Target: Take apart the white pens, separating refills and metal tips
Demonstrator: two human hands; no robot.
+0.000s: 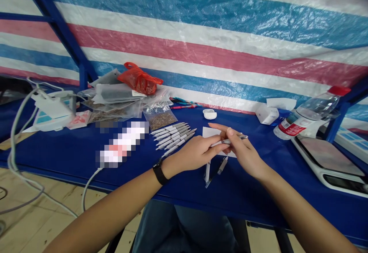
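Bare forearms (304,214) reach over the blue bench (244,195), left hand (195,154) closed around a white pen (221,142), right hand (241,155) pinching it near the metal tip.

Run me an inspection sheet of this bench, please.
Surface: blue table, things spread along its far side.
Job's things: white pen between both hands; row of white pens beside the left hand; pen parts below the hands; paper sheet under them.
Clutter: red plastic bag, clear bag of brown granules, water bottle; one patch pixelated.
Hands: left hand around the pen's barrel, black watch on the wrist; right hand at its metal end.
Cables: grey cable at left; white cable over the table edge.
Surroundings: striped tarp, blue metal frame, tiled floor.
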